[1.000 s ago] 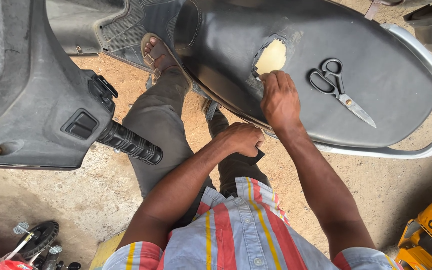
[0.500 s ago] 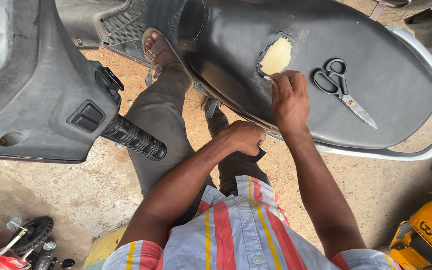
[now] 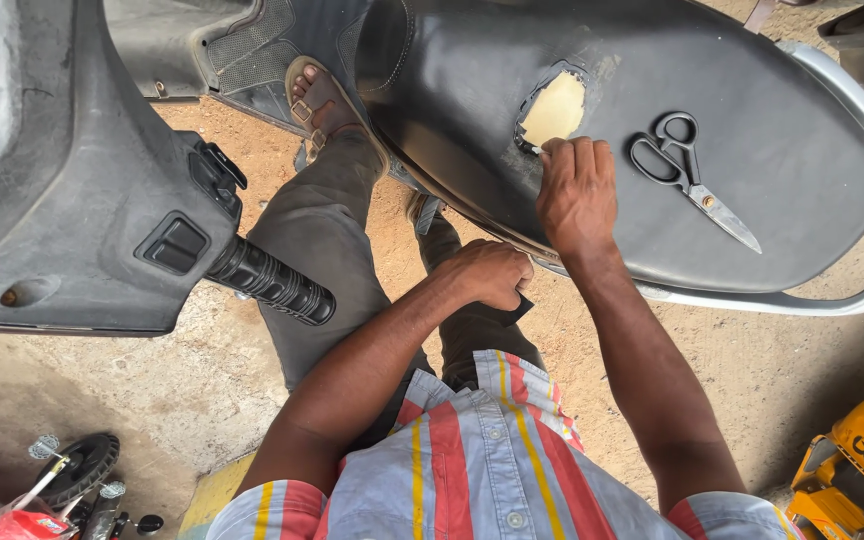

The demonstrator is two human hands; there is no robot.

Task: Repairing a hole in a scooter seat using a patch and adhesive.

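Note:
A black scooter seat (image 3: 772,190) has a torn hole (image 3: 554,108) that shows yellow foam. My right hand (image 3: 577,190) rests on the seat just below the hole, fingers curled, with a small pale object pinched at the fingertips against the tear's lower edge. My left hand (image 3: 487,272) is closed in a fist at the seat's near edge, with a dark scrap of material (image 3: 518,308) under it. Black-handled scissors (image 3: 687,175) lie shut on the seat, to the right of my right hand.
The scooter's grey front panel (image 3: 62,200) and black handlebar grip (image 3: 272,282) fill the left. My sandalled foot (image 3: 314,100) rests on the footboard. A metal grab rail (image 3: 852,290) rims the seat. A yellow toy vehicle (image 3: 862,470) is at bottom right and small wheeled toys (image 3: 72,480) at bottom left.
My right hand has shifted slightly right along the lower edge of the tear. The left fist and the scissors have stayed where they were.

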